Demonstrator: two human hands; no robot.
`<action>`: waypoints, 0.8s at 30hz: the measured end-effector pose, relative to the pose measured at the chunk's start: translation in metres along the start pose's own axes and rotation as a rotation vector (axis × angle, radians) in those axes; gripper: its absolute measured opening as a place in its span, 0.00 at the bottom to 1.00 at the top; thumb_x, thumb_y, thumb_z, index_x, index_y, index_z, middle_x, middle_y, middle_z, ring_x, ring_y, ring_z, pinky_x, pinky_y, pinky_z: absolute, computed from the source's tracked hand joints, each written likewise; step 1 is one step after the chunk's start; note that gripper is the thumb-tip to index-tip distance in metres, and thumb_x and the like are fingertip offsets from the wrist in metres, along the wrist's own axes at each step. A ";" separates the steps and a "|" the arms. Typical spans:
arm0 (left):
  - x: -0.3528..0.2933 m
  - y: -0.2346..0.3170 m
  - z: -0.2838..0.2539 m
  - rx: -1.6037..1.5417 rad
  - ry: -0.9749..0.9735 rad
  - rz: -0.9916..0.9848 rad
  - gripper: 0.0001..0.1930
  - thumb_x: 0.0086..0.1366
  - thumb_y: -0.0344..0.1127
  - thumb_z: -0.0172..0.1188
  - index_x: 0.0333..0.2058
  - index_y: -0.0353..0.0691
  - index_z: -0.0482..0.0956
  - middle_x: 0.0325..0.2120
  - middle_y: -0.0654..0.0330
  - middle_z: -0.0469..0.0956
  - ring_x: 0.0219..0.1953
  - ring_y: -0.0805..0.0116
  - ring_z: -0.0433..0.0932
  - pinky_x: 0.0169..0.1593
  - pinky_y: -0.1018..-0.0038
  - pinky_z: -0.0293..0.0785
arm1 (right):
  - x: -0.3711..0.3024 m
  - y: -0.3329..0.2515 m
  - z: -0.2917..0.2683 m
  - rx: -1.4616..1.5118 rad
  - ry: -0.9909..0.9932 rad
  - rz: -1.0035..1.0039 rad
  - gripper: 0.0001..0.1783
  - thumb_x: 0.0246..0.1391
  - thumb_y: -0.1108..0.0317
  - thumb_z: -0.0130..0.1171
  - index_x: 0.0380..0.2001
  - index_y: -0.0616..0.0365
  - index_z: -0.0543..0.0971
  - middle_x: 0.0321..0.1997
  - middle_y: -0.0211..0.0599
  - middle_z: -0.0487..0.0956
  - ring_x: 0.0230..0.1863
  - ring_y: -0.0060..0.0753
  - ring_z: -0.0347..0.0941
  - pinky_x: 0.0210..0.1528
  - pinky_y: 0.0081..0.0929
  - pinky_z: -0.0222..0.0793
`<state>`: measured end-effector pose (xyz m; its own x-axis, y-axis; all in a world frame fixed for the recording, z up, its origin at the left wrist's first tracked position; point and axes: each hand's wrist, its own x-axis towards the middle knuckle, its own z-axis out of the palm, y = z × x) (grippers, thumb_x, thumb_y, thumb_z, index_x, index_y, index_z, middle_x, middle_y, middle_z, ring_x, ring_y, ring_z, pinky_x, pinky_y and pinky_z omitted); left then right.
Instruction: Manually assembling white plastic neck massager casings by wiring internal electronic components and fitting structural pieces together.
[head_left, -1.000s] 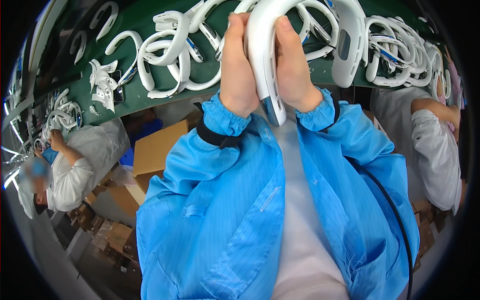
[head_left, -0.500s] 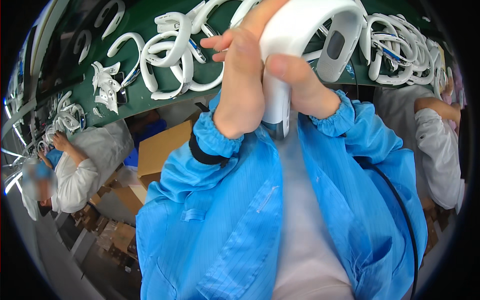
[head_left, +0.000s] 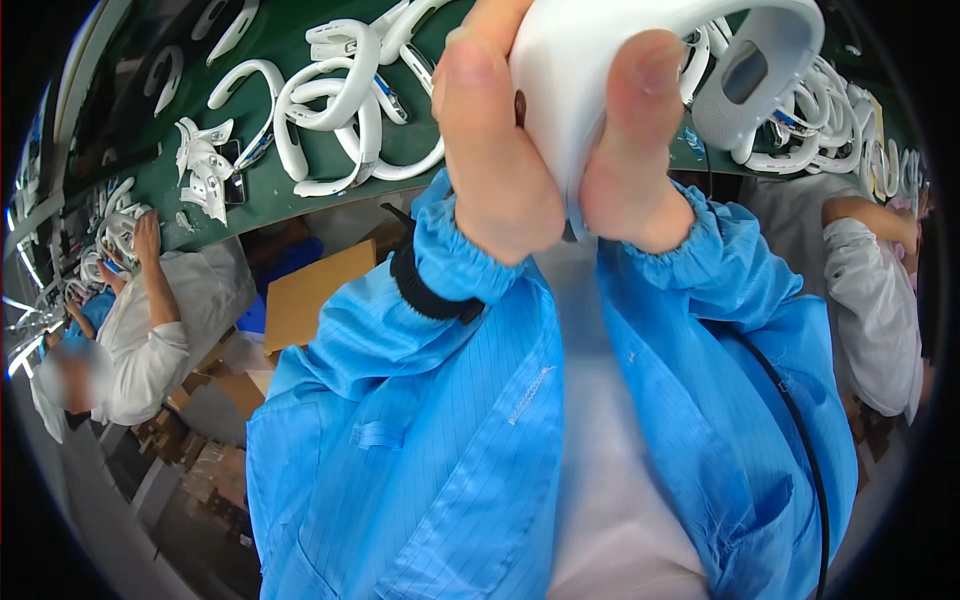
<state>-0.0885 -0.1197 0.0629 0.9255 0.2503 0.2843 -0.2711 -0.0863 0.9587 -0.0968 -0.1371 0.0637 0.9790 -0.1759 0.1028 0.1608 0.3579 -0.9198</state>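
Held up close in front of me is a white, curved neckband device (head_left: pixel 566 75), U-shaped and smooth. One arm of it bends to the right and ends in a grey dotted pad with an oval opening. My left hand (head_left: pixel 500 160) is closed round its left side, thumb upright against the shell, other fingers mostly hidden. From the right, my right hand (head_left: pixel 640 140) grips the same shell, its thumb pressed along the face and its fingers out of sight behind. A small dark oval spot shows on the shell beside my left thumb.
Several white curved bands (head_left: pixel 368 100) lie on the green table (head_left: pixel 270 200), with a heap of white shell pieces (head_left: pixel 207 165) at left. More bands (head_left: pixel 830 115) are piled at right. A cardboard box (head_left: pixel 315 295) stands below. Co-workers in white sleeves (head_left: pixel 150 350) sit either side.
The neckband device has come nearer and tilted, its padded end swinging right and up. My right thumb now points upward along the shell. At left, a co-worker's hand has risen.
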 end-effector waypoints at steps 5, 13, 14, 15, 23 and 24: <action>0.026 -0.037 -0.017 -0.175 -0.301 -0.095 0.28 0.64 0.55 0.33 0.43 0.32 0.67 0.25 0.48 0.75 0.23 0.64 0.74 0.25 0.71 0.72 | 0.013 0.015 -0.004 -0.075 0.153 -0.045 0.33 0.54 0.37 0.35 0.28 0.57 0.74 0.21 0.27 0.71 0.25 0.21 0.66 0.29 0.20 0.61; 0.036 -0.068 -0.034 -0.386 -0.736 -0.342 0.26 0.65 0.53 0.33 0.43 0.33 0.67 0.26 0.49 0.76 0.26 0.65 0.75 0.30 0.71 0.73 | 0.007 0.034 -0.008 -0.097 0.269 0.060 0.33 0.55 0.37 0.34 0.36 0.58 0.73 0.29 0.33 0.74 0.32 0.26 0.69 0.38 0.21 0.63; 0.037 -0.069 -0.033 -0.380 -0.747 -0.453 0.26 0.66 0.52 0.33 0.42 0.33 0.67 0.26 0.50 0.76 0.27 0.64 0.76 0.32 0.71 0.73 | 0.007 0.033 -0.008 0.008 0.337 0.175 0.33 0.55 0.36 0.35 0.37 0.57 0.73 0.30 0.33 0.74 0.33 0.25 0.69 0.39 0.21 0.63; 0.037 -0.069 -0.034 -0.264 -0.759 -0.384 0.25 0.66 0.51 0.32 0.42 0.33 0.68 0.27 0.51 0.76 0.29 0.64 0.76 0.34 0.72 0.73 | 0.007 0.032 -0.010 0.083 0.319 0.261 0.35 0.53 0.34 0.37 0.36 0.58 0.74 0.31 0.32 0.74 0.33 0.22 0.70 0.36 0.20 0.64; 0.046 -0.039 -0.039 -0.440 -0.794 -0.890 0.25 0.66 0.52 0.33 0.45 0.37 0.68 0.34 0.50 0.76 0.33 0.63 0.76 0.38 0.70 0.74 | 0.003 0.032 -0.015 0.073 0.226 0.426 0.37 0.53 0.34 0.38 0.36 0.62 0.73 0.33 0.37 0.73 0.32 0.21 0.69 0.30 0.18 0.66; 0.046 -0.043 -0.043 -0.438 -0.790 -0.893 0.25 0.66 0.52 0.33 0.45 0.37 0.68 0.34 0.50 0.76 0.33 0.63 0.76 0.38 0.70 0.74 | 0.003 0.034 -0.012 0.107 0.244 0.410 0.37 0.53 0.34 0.38 0.36 0.62 0.73 0.33 0.37 0.73 0.33 0.22 0.69 0.31 0.19 0.66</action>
<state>-0.0452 -0.0630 0.0350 0.6948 -0.5975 -0.4002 0.6014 0.1776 0.7789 -0.0901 -0.1366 0.0281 0.9086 -0.2060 -0.3634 -0.2075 0.5324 -0.8206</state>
